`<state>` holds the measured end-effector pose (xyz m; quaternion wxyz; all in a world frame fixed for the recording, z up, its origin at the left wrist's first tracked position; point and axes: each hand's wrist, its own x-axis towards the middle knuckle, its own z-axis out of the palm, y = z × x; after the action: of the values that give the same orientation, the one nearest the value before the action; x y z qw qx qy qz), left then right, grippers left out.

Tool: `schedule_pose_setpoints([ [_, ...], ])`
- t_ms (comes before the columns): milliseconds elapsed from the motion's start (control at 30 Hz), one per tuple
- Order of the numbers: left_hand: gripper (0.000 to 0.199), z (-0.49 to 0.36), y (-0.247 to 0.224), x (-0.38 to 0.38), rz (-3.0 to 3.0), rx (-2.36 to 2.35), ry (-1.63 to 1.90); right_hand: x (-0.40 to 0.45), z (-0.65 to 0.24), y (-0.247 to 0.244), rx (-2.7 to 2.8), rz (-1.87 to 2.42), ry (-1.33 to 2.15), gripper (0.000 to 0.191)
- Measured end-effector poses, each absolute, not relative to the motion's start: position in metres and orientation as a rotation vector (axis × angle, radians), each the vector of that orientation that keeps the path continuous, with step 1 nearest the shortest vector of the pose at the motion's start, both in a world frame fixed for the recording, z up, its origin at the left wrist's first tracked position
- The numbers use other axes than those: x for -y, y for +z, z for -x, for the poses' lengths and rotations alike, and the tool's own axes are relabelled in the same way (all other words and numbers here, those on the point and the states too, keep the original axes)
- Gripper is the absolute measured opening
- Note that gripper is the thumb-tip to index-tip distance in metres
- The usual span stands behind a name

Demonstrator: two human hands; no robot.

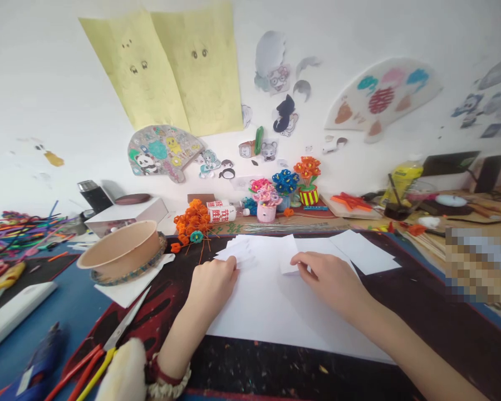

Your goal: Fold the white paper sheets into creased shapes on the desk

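My left hand (212, 287) is closed, its thumb and fingers pinched at a pale, thin piece of paper (245, 255) with blurred edges. My right hand (332, 281) pinches the edge of a small white paper piece (289, 267) between thumb and fingertips. Both hands are over large white paper sheets (267, 314) lying on a dark mat. More white sheets (363, 253) fan out behind my right hand. Open scissors (119, 328) with red and yellow handles lie left of my left forearm.
A round beige bowl (123, 250) stands at left, with a blue glue gun (42, 356) nearer me. Orange pipe-cleaner flowers (193, 223), potted flowers (266, 203) and thin wires (271, 227) line the back. A dark cup (396, 209) stands back right.
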<state>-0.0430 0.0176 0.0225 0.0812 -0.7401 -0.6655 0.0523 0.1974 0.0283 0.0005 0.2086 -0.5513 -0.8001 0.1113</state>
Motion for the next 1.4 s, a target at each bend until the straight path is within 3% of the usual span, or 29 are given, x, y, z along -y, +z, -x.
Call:
schedule_pose_setpoints([
  [267,0.025,0.045,0.024,-0.017,2.19,2.004,0.132,-0.032,-0.2,0.001,2.008,1.723,0.295,0.016],
  [533,0.023,0.045,0.022,-0.018,2.226,1.965,0.152,-0.036,-0.202,-0.006,2.01,1.817,0.358,0.023],
  [1400,0.025,0.049,0.019,-0.022,2.184,2.035,0.079,-0.037,-0.201,-0.007,2.091,1.783,0.398,0.017],
])
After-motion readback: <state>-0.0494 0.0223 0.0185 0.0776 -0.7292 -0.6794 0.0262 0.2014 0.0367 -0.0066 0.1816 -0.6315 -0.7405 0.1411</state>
